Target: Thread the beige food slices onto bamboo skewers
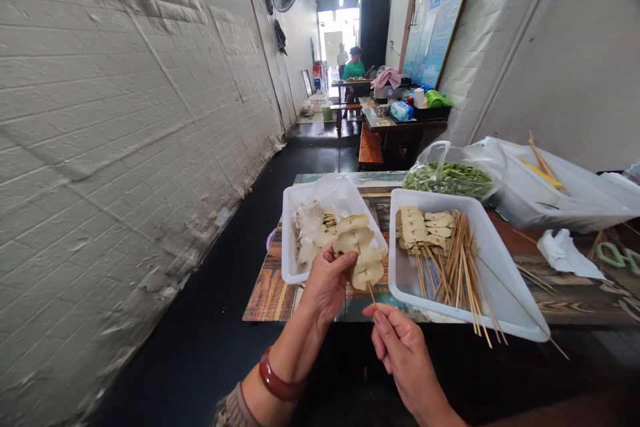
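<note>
My left hand (pixel 327 280) is closed on thin, pale, wavy-edged food slices (pixel 356 237), pinching them between thumb and fingers. A thin wooden skewer (pixel 371 292) runs through the lower slices (pixel 368 273). Its bottom end is pinched in my right hand (pixel 400 343). Both hands are just in front of a white tray (pixel 287 233) on the left, where more pale slices sit in a clear plastic bag (pixel 310 240). To the right, a second white tray (pixel 505 267) holds rows of skewered slices (pixel 423 227) and a heap of bare wooden skewers (pixel 465 273).
The wooden table (pixel 270 290) carries a clear bag of green vegetables (pixel 450 179), another white bin (pixel 530 203) with skewers, a crumpled white tissue (pixel 565 253) and green-handled scissors (pixel 613 255). A white wall (pixel 150 113) runs along the left. Farther back, a person in green (pixel 354 68) is at another table.
</note>
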`<state>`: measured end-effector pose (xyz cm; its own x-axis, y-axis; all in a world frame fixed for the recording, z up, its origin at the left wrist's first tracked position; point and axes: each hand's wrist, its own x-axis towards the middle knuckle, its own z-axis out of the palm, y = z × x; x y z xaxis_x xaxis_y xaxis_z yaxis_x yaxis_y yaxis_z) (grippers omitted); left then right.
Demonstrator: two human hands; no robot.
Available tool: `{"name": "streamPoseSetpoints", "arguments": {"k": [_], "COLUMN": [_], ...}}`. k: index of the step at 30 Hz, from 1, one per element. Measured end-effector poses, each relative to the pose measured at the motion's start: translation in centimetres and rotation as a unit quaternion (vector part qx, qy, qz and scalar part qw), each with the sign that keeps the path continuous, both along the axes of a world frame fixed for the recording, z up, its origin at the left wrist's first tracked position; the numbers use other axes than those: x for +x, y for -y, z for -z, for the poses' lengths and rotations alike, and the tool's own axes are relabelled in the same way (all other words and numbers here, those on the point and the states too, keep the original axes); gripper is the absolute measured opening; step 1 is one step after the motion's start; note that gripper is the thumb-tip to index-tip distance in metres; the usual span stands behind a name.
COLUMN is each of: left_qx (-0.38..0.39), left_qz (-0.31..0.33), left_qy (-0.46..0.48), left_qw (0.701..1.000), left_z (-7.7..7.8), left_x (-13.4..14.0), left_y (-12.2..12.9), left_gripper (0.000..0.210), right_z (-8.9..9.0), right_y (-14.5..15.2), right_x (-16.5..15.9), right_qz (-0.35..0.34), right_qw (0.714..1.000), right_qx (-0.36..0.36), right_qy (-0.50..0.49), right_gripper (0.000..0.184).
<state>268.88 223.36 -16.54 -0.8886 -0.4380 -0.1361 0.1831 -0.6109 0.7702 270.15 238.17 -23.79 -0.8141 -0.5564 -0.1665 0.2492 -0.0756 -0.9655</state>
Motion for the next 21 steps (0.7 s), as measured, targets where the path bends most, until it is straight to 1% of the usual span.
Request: {"name": "streamPoseSetpoints", "arguments": {"k": [7,11,15,21], "left_qx": [0.022,0.002,-0.021,-0.026], "left_qz": [-0.014,-0.016,-0.021,-0.014], "left_qy": [0.035,0.041,0.058,0.045], "left_qw": [0.999,0.999,0.998,0.999], "left_z": [0.11,0.09,0.16,0.20], "left_x": [-0.39,-0.51,-0.46,-0.45], "left_y": [0.13,0.16,0.29,0.35], "left_gripper": [0.030,0.033,0.032,0.030], "right_z": [0.10,0.31,0.33,0.17], "right_y": [-0.26,-0.37,-0.38,-0.49], "right_x": [0.06,-0.01,-0.03,0.00], "right_qz": [-0.001,-0.002,-0.003,-0.005], "right_qw": [1.000,1.000,1.000,1.000], "right_qx": [0.000,-0.003,-0.005,0.002], "right_qy": [-0.003,-0.006,-0.007,-0.015], "right_gripper": [0.043,0.041,0.041,0.043]}}
